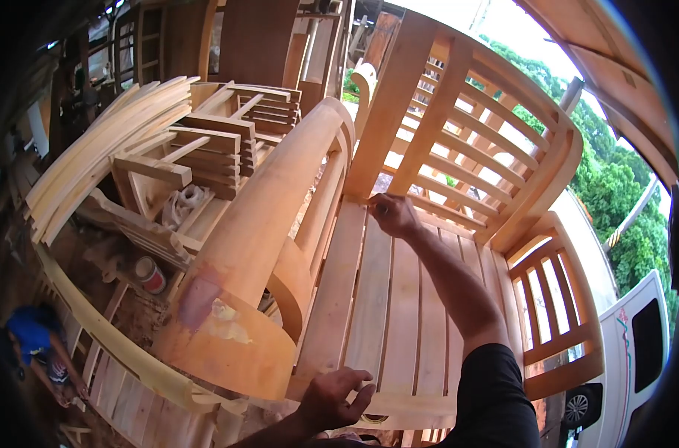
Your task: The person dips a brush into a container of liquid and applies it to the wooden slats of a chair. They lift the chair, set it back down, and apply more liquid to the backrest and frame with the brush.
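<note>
A wooden bench with a slatted seat (403, 313) and a slatted backrest (444, 119) stands before me. My right hand (393, 215) reaches to the rear of the seat, beside the foot of the backrest. Its fingers are closed in a pinch, and what they hold is too small to make out. My left hand (335, 399) is near the seat's front edge, fingers curled with thumb and forefinger close together. Anything inside it is hidden. The broad curved armrest (268, 194) to the left carries a dark stain and a pale patch at its front end.
Curved wooden strips (115, 142) lie over stacked wooden frames (220, 142) at the left. A can (150, 275) stands among them. A person in a blue shirt (33, 332) bends down at the far left. A white van (634, 351) is parked outside, beyond the right armrest (560, 299).
</note>
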